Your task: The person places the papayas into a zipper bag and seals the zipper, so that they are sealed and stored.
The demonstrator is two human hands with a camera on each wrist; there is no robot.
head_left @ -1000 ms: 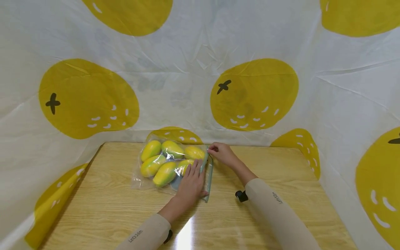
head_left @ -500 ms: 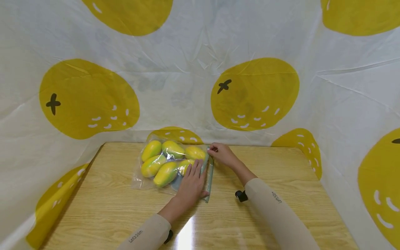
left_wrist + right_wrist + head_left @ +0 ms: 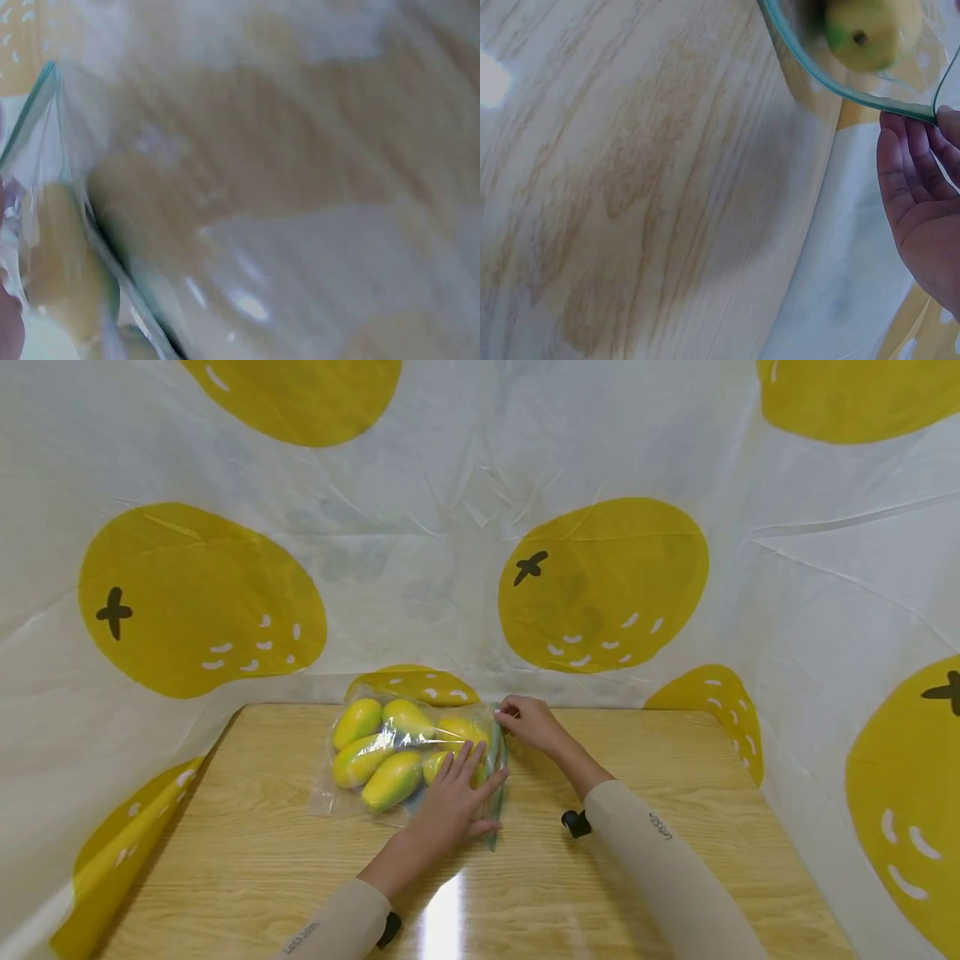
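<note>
A clear plastic zip bag (image 3: 322,800) lies on the table with several yellow-green mangoes (image 3: 392,781) in it. Its mouth, edged by a green zip strip (image 3: 492,838), faces right. My left hand (image 3: 444,810) rests on the bag near the mouth with spread fingers, over the nearest mangoes. At the far corner of the mouth, my right hand (image 3: 532,724) pinches the strip between thumb and fingers; the right wrist view shows this hand (image 3: 926,206) at the bag's edge (image 3: 855,96). In the left wrist view the mouth's edges (image 3: 51,71) stand apart beside a mango (image 3: 64,262).
The wooden table (image 3: 637,860) has a bright light reflection (image 3: 442,918) at its front. White cloth (image 3: 420,610) printed with large yellow fruit surrounds its back and sides. The bag's far side lies near the table's back edge.
My left hand has slid slightly left and spread its fingers, with the thumb side raised off its earlier place. The right hand keeps its pinch on the corner. The head view has shifted slightly.
</note>
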